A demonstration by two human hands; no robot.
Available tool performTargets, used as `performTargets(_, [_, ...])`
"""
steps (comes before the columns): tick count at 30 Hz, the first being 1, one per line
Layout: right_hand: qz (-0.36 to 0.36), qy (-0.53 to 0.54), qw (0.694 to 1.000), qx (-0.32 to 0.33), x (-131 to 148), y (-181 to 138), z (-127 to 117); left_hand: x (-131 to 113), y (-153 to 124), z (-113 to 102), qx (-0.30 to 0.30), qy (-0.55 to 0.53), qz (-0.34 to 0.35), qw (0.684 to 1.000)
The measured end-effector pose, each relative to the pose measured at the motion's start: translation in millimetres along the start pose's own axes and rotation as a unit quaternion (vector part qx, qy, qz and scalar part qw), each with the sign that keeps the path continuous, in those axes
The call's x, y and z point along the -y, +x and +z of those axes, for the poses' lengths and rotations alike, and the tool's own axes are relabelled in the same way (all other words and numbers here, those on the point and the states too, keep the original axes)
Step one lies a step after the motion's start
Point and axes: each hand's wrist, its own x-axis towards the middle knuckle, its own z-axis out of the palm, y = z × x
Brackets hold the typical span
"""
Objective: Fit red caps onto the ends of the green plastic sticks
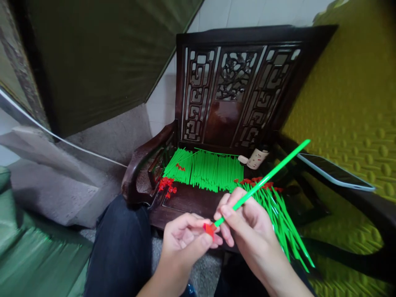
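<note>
My left hand (188, 237) pinches a small red plastic piece (209, 231) between thumb and fingers. In my right hand (244, 218) is a bright green plastic stick (269, 178), slanting up to the right. The stick's lower end meets the red piece; whether it sits inside, I cannot tell. Beyond my hands, many loose green sticks (216, 169) lie side by side on the wooden chair seat. Small red pieces (168, 185) are heaped at the seat's left front. To the right is a bundle of green sticks (287, 222) with red pieces (260, 181) at their far ends.
The dark carved chair (224, 123) has armrests on both sides. A phone (337, 171) rests on the right armrest. A patterned cylindrical container (257, 159) and a small white case (243, 159) stand at the seat's back right. A white cable (62, 138) runs at left.
</note>
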Motion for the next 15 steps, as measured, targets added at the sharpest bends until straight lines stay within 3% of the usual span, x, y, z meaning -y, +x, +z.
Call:
performTargets(2, [0.014, 0.02, 1.0, -0.01, 0.7, -0.1, -4.2, -4.1, 1.8, -0.6, 0.02, 0.007, -0.036, 0.999])
performTargets(6, [0.025, 0.042, 0.999, -0.012, -0.6, -0.1, -7.8, -5.4, 4.8, -0.3, -0.007, 0.022, -0.079, 0.997])
performTargets(15, [0.005, 0.063, 0.998, -0.013, -5.0, -3.5, -2.9, 1.4, 7.2, -4.1, 0.005, 0.007, -0.076, 0.997])
